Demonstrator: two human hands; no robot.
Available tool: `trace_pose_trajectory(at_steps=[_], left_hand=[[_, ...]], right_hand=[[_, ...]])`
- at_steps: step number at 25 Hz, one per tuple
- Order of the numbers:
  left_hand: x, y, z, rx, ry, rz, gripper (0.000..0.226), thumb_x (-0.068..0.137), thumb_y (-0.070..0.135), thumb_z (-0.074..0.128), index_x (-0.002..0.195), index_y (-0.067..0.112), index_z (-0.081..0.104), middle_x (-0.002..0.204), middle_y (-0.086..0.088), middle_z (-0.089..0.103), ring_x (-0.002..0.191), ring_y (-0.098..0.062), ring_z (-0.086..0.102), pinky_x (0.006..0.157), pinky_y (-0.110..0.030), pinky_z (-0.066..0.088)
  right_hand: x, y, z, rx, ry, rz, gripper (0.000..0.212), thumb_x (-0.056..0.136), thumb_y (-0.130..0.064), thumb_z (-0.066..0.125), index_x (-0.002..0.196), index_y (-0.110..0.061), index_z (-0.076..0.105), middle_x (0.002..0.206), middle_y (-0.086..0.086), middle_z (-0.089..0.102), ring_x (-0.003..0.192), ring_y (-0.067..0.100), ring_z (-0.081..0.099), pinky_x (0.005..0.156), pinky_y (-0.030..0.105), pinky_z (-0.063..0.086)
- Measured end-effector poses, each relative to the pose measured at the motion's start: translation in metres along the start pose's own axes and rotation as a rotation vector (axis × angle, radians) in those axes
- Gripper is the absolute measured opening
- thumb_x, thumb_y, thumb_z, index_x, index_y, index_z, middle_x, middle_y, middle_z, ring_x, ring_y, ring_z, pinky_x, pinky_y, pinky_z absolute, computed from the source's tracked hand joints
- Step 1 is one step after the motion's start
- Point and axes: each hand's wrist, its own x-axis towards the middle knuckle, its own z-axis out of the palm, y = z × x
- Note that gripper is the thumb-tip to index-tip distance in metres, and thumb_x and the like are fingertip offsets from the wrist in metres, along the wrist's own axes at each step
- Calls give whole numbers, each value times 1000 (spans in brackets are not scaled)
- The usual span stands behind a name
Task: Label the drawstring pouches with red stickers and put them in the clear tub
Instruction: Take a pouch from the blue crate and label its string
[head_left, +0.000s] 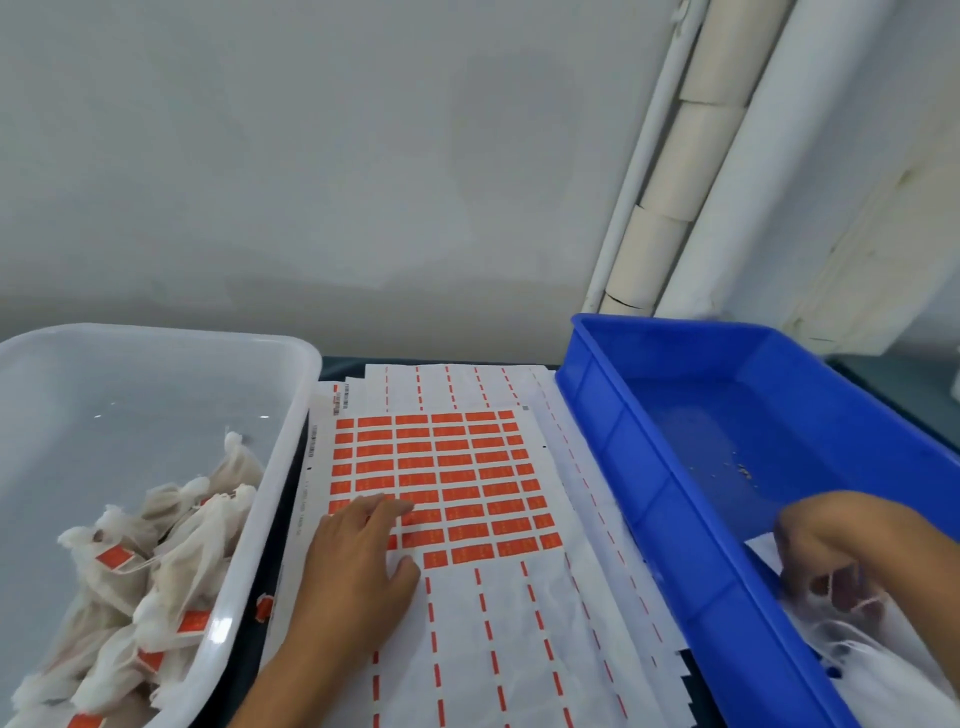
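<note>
Left of the white sticker sheet with its grid of red rectangular stickers (441, 483), your clear plastic tub (156, 353) already holds labelled pouches; right of it stands the blue plastic bin (649, 467). Your left hand (358, 551) lies flat on the sheet, fingers straight. Your right hand (836, 551) pinches a soft white mesh drawstring pouch (872, 660) in the bin: light and limp, best gathered by the neck.

Sticker print (447, 478) illegible; pouches (883, 670) — cropped
</note>
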Motion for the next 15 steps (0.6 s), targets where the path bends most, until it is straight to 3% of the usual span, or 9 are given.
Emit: trace_pose_trajectory(at_steps=[2,3,7,9,12,15], left_hand=[[1,1,-1,0,-12,-9,62,84,59,69,138,49,39,149,23,43,136,-10,45,112,-43,40],[0,2,-2,1,-19,-13,62,84,59,69,138,49,39,149,22,43,136,-11,46,112,-43,41],[1,5,-5,7,-37,-22,63,84,56,71,139,46,42,150,19,44,136,-12,46,113,-45,40],[0,7,-7,5,-46,-23,62,85,55,71,139,45,43,150,18,45,136,-14,47,113,-45,40],[-1,9,-9,10,-53,-27,60,85,52,72,138,43,45,150,16,46,135,-15,48,113,-46,41],[-2,13,-12,11,-63,-37,60,86,50,73,138,41,46,150,13,47,135,-17,49,113,-48,41]], right_hand=[[1,-1,7,-190,-5,61,19,69,-35,81,73,-18,73,63,-8,71,51,8,66,66,25,56],[2,-1,8,-273,27,92,19,73,-36,79,69,-22,68,62,-10,67,51,6,62,70,23,53],[7,16,4,-363,182,205,33,87,-40,71,68,-22,51,75,-5,49,86,16,55,93,25,48],[4,22,2,-429,139,205,32,95,-33,64,69,-22,48,78,-5,47,86,16,51,90,26,43],[-9,18,-1,-479,82,175,24,96,-26,62,74,-21,54,92,-15,63,84,2,60,81,24,42],[-12,15,-5,-466,88,142,17,97,-26,65,83,-20,59,92,-7,62,83,10,60,83,23,45]])
